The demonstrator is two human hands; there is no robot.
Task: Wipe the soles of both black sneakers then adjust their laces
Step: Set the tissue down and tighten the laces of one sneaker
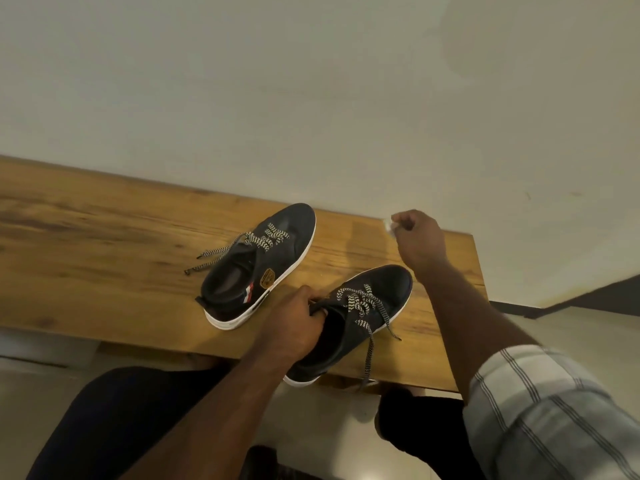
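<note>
Two black sneakers with white soles and black-and-white patterned laces stand upright on a wooden table (104, 237). The left sneaker (263, 268) sits toward the middle, its laces loose and trailing left. The right sneaker (360, 317) lies near the table's front edge, heel overhanging, one lace hanging down. My left hand (294, 320) grips this sneaker at its collar and tongue. My right hand (420, 239) hovers above the table's far right corner, closed around a small white crumpled wipe (389, 225).
A pale wall rises directly behind the table. The table's right end (476, 261) is close to my right hand. My dark trousers and a pale tiled floor show below the front edge. A dark skirting strip runs at the right.
</note>
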